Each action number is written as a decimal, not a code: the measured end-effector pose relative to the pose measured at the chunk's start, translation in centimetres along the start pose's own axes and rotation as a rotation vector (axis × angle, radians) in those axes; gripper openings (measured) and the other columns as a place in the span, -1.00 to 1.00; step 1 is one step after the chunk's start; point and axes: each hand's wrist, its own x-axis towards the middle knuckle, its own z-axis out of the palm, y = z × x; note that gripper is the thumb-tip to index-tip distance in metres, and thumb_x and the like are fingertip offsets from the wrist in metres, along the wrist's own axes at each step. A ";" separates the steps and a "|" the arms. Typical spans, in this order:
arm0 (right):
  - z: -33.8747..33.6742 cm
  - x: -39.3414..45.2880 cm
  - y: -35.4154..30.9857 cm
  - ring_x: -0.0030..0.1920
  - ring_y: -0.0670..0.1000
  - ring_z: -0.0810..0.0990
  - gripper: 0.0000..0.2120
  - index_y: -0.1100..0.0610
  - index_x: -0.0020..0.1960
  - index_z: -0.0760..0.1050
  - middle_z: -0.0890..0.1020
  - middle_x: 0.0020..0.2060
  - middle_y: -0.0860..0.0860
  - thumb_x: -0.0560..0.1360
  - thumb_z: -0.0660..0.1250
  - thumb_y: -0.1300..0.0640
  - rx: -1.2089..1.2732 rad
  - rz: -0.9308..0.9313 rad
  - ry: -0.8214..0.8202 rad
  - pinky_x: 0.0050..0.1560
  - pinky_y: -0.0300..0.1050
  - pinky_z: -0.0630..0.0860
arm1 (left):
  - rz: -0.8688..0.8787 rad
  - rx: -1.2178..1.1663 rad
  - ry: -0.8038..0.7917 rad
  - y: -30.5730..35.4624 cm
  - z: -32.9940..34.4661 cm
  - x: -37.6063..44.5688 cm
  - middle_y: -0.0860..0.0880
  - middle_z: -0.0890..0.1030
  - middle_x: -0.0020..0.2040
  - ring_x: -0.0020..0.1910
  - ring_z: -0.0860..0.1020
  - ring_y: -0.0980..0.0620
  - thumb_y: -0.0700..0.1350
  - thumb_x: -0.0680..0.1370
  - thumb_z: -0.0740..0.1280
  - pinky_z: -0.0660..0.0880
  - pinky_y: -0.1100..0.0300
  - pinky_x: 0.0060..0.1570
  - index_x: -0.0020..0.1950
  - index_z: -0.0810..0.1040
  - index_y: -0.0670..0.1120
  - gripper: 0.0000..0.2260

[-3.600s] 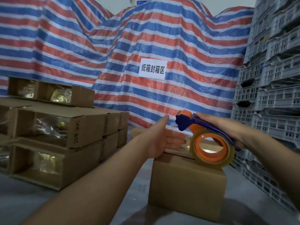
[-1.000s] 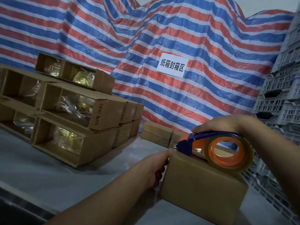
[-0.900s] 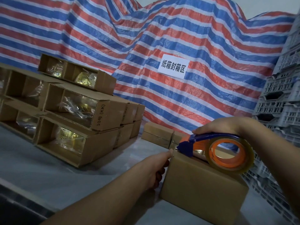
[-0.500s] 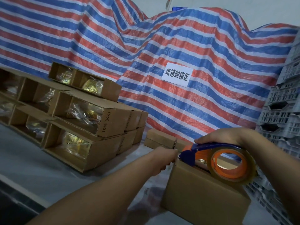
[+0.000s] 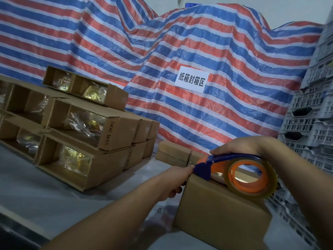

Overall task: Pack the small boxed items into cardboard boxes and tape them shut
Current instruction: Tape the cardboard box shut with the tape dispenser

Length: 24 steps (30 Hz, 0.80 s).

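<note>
A closed brown cardboard box (image 5: pixel 219 212) stands on the grey table at the lower right. On its top rests a blue and orange tape dispenser (image 5: pixel 239 174) with a clear tape roll, and my right hand (image 5: pixel 241 147) grips it from above. The dispenser's blue nose sits at the box's upper left edge. My left hand (image 5: pixel 173 181) presses against the box's left side just below that edge, fingers curled against the cardboard. Whether tape lies across the top is hard to tell.
Open-fronted cardboard boxes (image 5: pixel 84 127) holding gold items in clear wrap are stacked at the left. Small closed boxes (image 5: pixel 173 153) lie behind the taped box. A striped tarp with a white sign (image 5: pixel 191 79) hangs behind. Grey plastic crates (image 5: pixel 311 123) are stacked at the right.
My left hand has slid off the box's top to its left side. The dispenser has travelled leftward across the top to the left edge. My view has swung left.
</note>
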 end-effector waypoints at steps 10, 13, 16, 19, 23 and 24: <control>-1.2 -1.8 -0.7 -0.28 -0.07 0.63 -0.52 0.17 0.28 0.50 0.66 -0.27 0.01 0.61 0.22 -0.20 0.240 0.177 -0.157 -0.07 -0.21 0.54 | -0.017 0.319 0.121 2.0 -0.2 0.5 -0.03 0.41 -0.22 -0.36 0.28 0.08 0.17 0.61 0.20 0.22 0.25 -0.44 0.13 0.54 -0.11 -0.62; -1.3 -2.2 -0.2 -0.18 -0.02 0.63 -0.52 0.17 0.29 0.49 0.66 -0.21 0.04 0.61 0.22 -0.20 0.249 0.179 -0.143 0.02 -0.18 0.53 | -0.027 0.340 0.118 2.0 0.1 0.4 -0.02 0.42 -0.24 -0.37 0.29 0.09 0.17 0.61 0.20 0.23 0.25 -0.46 0.08 0.57 -0.10 -0.64; -1.9 -3.3 1.2 -0.28 -0.03 0.62 -0.52 0.16 0.23 0.53 0.65 -0.26 0.04 0.59 0.24 -0.23 0.271 0.215 -0.146 -0.14 -0.22 0.58 | -0.010 0.374 0.120 2.1 -0.1 0.4 -0.03 0.49 -0.19 -0.31 0.36 0.06 0.14 0.63 0.18 0.28 0.23 -0.41 0.07 0.58 -0.09 -0.66; -2.8 -5.4 4.6 -0.40 -0.03 0.57 -0.48 0.18 0.05 0.58 0.62 -0.34 0.04 0.51 0.29 -0.30 0.274 0.251 -0.126 -0.32 -0.22 0.53 | 0.029 0.344 0.108 1.9 -0.2 0.3 -0.03 0.51 -0.19 -0.33 0.38 0.05 0.11 0.64 0.17 0.27 0.25 -0.42 0.09 0.59 -0.10 -0.67; -1.8 -6.5 8.1 -0.15 0.12 0.61 -0.27 0.17 0.22 0.57 0.68 -0.08 0.22 0.37 0.33 -0.41 0.196 0.292 -0.066 0.02 0.01 0.59 | 0.029 0.277 0.095 1.7 0.1 0.2 -0.01 0.47 -0.25 -0.42 0.35 0.07 0.10 0.63 0.18 0.21 0.30 -0.47 0.13 0.58 -0.15 -0.65; -1.2 -6.4 8.3 -0.17 0.09 0.63 -0.30 0.14 0.20 0.58 0.70 -0.08 0.20 0.37 0.32 -0.43 0.154 0.300 -0.051 0.01 -0.01 0.59 | 0.027 0.274 0.088 1.8 0.1 0.1 -0.01 0.47 -0.25 -0.42 0.35 0.08 0.10 0.63 0.19 0.21 0.29 -0.47 0.13 0.58 -0.15 -0.65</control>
